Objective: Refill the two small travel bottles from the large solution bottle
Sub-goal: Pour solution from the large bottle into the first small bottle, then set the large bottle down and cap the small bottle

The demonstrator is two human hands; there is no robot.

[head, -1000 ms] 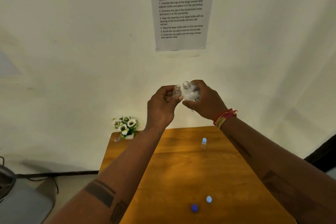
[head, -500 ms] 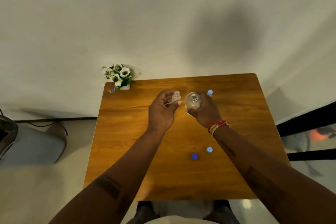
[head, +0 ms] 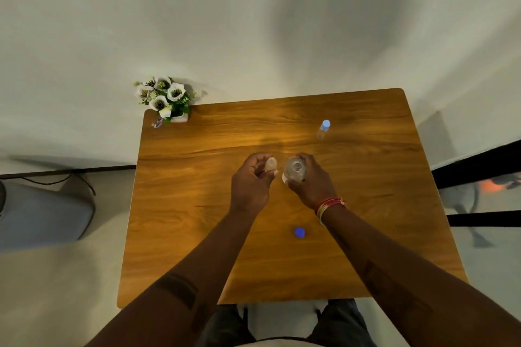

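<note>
Over the middle of the wooden table (head: pixel 197 205), the left hand (head: pixel 251 186) curls round a small open travel bottle (head: pixel 270 164), and the right hand (head: pixel 310 183) grips the large solution bottle (head: pixel 294 168) just beside it (both mouths face up, uncapped). A second travel bottle (head: pixel 323 129), capped in pale blue, stands nearer the table's far edge. A blue cap (head: pixel 299 232) lies nearer its front edge, beside the right wrist. Flowers (head: pixel 165 98) sit at its far-left corner.

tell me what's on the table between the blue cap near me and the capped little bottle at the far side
In the head view, the right hand holding the open large bottle crosses the line between the blue cap and the capped small bottle.
</note>
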